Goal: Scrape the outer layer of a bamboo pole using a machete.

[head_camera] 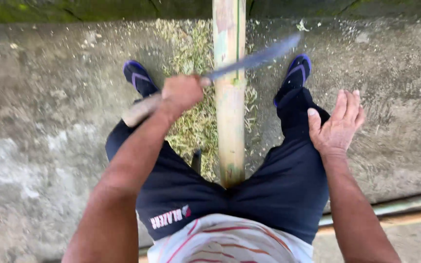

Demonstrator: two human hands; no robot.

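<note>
A long pale bamboo pole (229, 97) runs between my knees, from my lap away to the top of the view. My left hand (180, 93) grips the wooden handle of a long knife (257, 57), and its blurred blade crosses the pole at a green node. My right hand (336, 124) hovers flat over my right knee, fingers apart, holding nothing. I sit in dark shorts with blue sandals (296, 73) on both feet.
Bamboo shavings (193, 122) lie heaped on the concrete floor (45, 112) around the pole. A mossy wall edge (74, 9) runs along the top. Another pole or pipe (405, 204) lies at the lower right.
</note>
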